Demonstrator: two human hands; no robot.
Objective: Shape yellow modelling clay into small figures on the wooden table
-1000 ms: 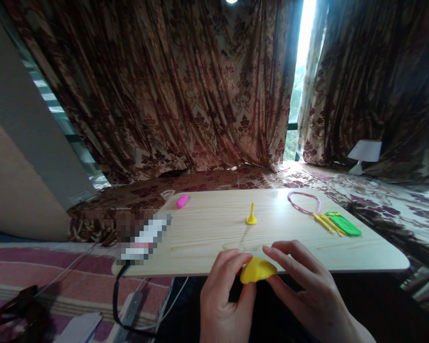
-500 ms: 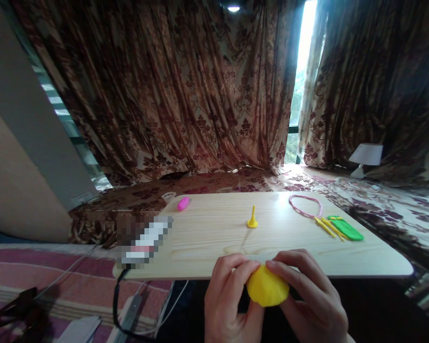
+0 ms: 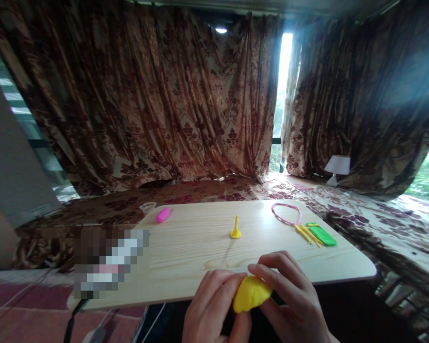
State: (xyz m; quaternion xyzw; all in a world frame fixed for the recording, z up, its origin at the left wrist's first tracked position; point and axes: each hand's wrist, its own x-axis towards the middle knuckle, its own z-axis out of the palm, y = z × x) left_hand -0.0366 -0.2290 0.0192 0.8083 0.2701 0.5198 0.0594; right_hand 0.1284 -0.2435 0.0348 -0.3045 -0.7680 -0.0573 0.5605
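Note:
Between my two hands is a flattened, rounded piece of yellow modelling clay (image 3: 253,294), held just off the table's near edge. My left hand (image 3: 214,305) pinches its left side between thumb and fingers. From the right, my right hand (image 3: 289,295) grips the upper and right edge, thumb beneath. Beyond my hands, a small yellow clay piece (image 3: 236,229) stands upright on the table, with a round base and a thin stem. At the right lie yellow sticklike tools (image 3: 308,235) beside a green flat clay slab (image 3: 321,234).
The pale wooden table (image 3: 193,247) carries a pink clay lump (image 3: 163,215) at the far left and a pink twisted loop (image 3: 286,214) at the far right. A blurred-out device (image 3: 114,259) lies on the left side. A white lamp (image 3: 337,166) stands behind.
My view has turned right and tilted up, so the table sits further left and lower. The yellow clay in my hands has tilted and shows a narrower, slanted outline.

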